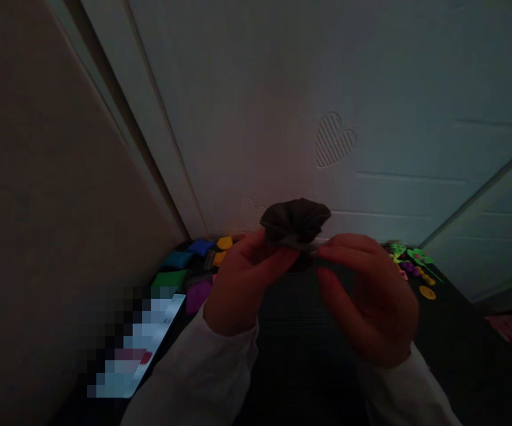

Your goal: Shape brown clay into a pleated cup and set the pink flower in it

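The scene is very dim. A dark, ruffled, fan-shaped piece of soft material (295,222) is held up in front of me at mid-frame. My left hand (242,281) pinches its lower left edge with fingers closed. My right hand (366,290) pinches its lower right edge, thumb and fingers pressed together. Both wrists wear white sleeves. The bottom of the piece is hidden behind my fingertips.
A dark mat (300,343) lies below my hands. Coloured blocks (194,260) in blue, yellow, green and purple sit at its far left. Small green, purple and yellow shapes (411,266) lie at the far right. A white panelled wall (336,142) with embossed hearts stands behind.
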A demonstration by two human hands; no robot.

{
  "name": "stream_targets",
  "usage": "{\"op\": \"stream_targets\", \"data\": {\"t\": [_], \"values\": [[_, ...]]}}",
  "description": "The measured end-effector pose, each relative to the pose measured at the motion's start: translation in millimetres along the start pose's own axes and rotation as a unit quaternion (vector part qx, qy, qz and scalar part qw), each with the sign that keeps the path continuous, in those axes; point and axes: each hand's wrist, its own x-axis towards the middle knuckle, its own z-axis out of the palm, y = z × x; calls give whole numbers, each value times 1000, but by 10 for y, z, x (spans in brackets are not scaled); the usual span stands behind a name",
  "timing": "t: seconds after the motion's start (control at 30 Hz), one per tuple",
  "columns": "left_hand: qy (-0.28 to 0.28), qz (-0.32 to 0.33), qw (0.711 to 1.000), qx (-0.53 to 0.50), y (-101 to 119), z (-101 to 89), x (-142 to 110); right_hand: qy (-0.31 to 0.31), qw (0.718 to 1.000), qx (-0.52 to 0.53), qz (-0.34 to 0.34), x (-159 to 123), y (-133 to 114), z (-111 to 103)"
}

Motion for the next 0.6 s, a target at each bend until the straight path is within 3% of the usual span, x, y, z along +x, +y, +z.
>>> {"op": "stream_targets", "data": {"t": [0.17, 0.6], "values": [[-23, 63, 995, 73, -4, 4, -90, 27, 998, -44, -34, -19, -53, -22], [-15, 89, 986, 139, 27, 84, -151, 89, 996, 15, 1, 2, -54, 6]]}}
